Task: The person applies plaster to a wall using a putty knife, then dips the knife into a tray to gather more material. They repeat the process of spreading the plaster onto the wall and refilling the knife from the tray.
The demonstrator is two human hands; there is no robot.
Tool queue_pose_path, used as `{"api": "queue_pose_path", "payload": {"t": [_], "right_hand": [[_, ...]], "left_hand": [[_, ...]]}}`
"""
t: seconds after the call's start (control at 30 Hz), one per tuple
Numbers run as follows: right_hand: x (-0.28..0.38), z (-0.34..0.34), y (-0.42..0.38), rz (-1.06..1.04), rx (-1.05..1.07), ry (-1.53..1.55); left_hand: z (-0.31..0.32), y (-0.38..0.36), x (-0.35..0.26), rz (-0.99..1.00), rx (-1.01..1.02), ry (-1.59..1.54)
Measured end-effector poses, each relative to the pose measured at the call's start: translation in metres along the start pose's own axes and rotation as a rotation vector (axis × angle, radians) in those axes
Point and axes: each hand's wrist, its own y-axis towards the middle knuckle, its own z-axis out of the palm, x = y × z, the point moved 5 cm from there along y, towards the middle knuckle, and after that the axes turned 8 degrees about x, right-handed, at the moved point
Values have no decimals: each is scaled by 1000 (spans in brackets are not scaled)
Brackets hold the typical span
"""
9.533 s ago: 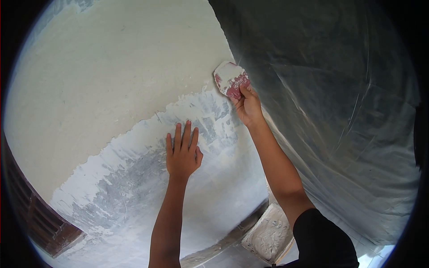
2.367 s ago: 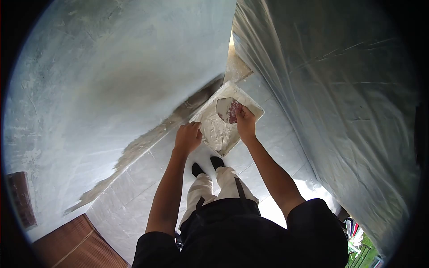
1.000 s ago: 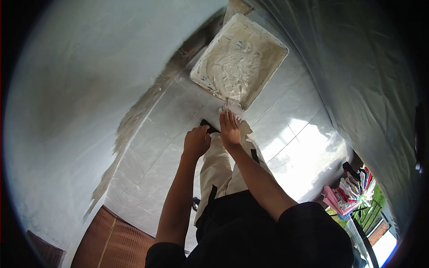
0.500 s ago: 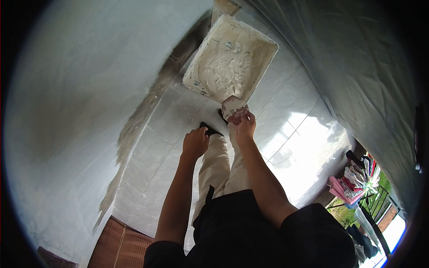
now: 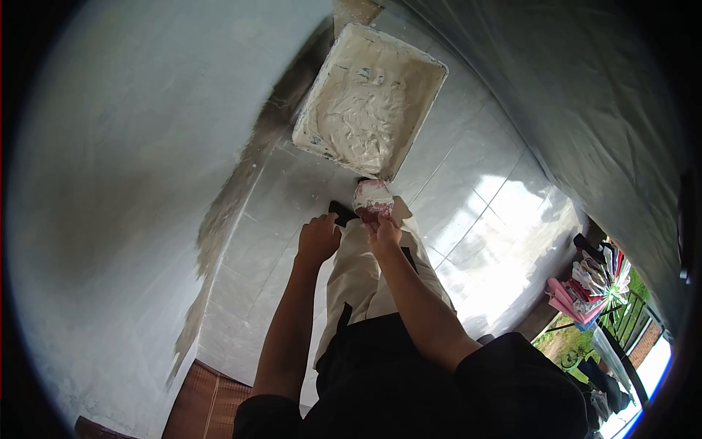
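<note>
My right hand (image 5: 383,233) grips a small reddish scoop or scraper (image 5: 374,200) coated with pale paste. The tool is just below the near corner of a rectangular tray (image 5: 313,142), apart from my left hand. Pale, thick paste (image 5: 362,110) with a rough, swirled surface lies in the tray. My left hand (image 5: 319,238) hangs to the left, above my thigh, with its fingers curled; whether they hold anything is hidden.
A pale wall (image 5: 131,161) with a dark unfinished strip fills the left. Grey sheeting (image 5: 585,95) hangs at the right. Clothes on a rack (image 5: 589,285) are at the lower right. Brown woven material (image 5: 205,402) lies at the lower left.
My right hand has moved left and down with the tool, away from the tray's corner. More paste now covers the visible face of the tool. My left hand has barely moved.
</note>
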Motion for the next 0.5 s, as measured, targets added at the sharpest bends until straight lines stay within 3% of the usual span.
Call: {"api": "queue_pose_path", "payload": {"t": [0.07, 0.13, 0.17, 0.2, 0.27, 0.33, 0.4, 0.5], "right_hand": [[12, -2, -21, -17, 57, -40], [41, 4, -34, -193, 101, -220], [65, 16, -40, -417, 117, -491], [95, 28, -55, -702, 11, -1095], [130, 57, -69, -1094, 186, -1197], [158, 72, -53, -1306, 195, -1454], [183, 94, -52, -1564, 225, -1505], [207, 113, -43, -1580, 252, -1492]], "left_hand": [[0, 1, 0, -5, 14, 7], [-2, 6, -2, -5, 22, 12], [-5, 8, -5, -9, 26, 19], [-6, 9, -7, -12, 32, 25], [-4, 12, -8, 3, 21, 22], [-4, 15, -10, 16, 10, 16], [-9, 16, -12, -1, 16, 24], [-11, 16, -12, -22, 13, 18]]}}
